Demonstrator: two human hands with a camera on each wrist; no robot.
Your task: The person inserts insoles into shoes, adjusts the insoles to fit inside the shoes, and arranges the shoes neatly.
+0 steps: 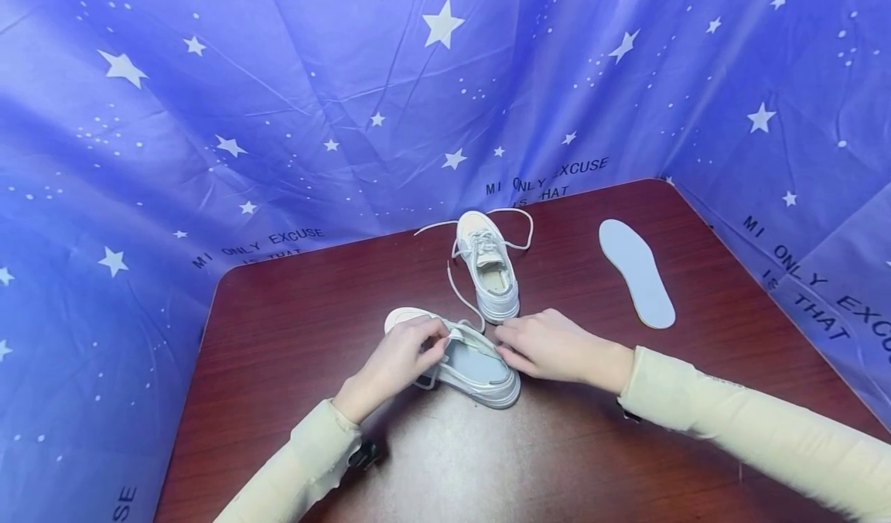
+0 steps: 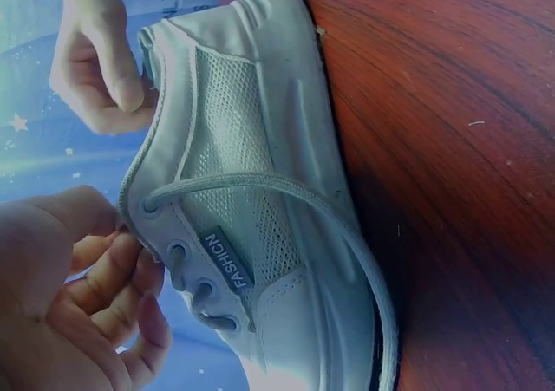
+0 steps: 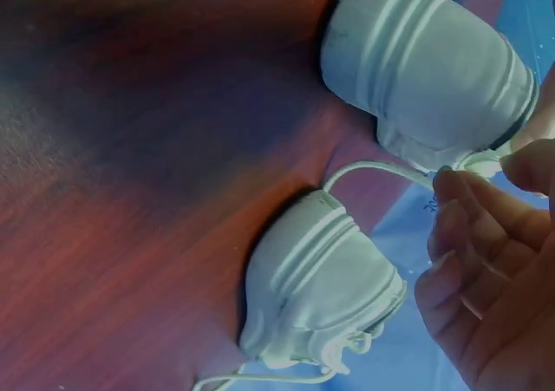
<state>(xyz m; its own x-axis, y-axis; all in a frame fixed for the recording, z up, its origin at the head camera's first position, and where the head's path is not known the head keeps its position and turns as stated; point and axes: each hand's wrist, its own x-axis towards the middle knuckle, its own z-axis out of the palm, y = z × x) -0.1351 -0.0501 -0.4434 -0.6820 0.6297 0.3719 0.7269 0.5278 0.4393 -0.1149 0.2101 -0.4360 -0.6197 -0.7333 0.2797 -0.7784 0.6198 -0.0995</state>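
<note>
A white lace-up sneaker (image 1: 497, 398) lies on the table with its heel toward the near right; a pale insole (image 1: 476, 362) shows inside it. The left hand (image 1: 411, 349) pinches the sneaker's upper near the tongue, beside the eyelets, thumb against fingers (image 2: 121, 274). At the opposite collar edge, the right hand (image 1: 550, 345) grips the rim between thumb and curled fingers (image 3: 460, 209). Loose lace (image 2: 286, 183) runs from an eyelet down the sneaker's mesh side, which bears a small "FASHICN" tag (image 2: 224, 259). The tongue is mostly hidden by the left hand.
Behind stands a second white sneaker (image 1: 497, 306), toe away, its untied laces (image 1: 530, 233) spread on the table. To the right, a loose white insole (image 1: 636, 271) lies flat on the reddish-brown table (image 1: 292, 415). Blue star-patterned cloth (image 1: 334, 82) hangs around the table's back and sides.
</note>
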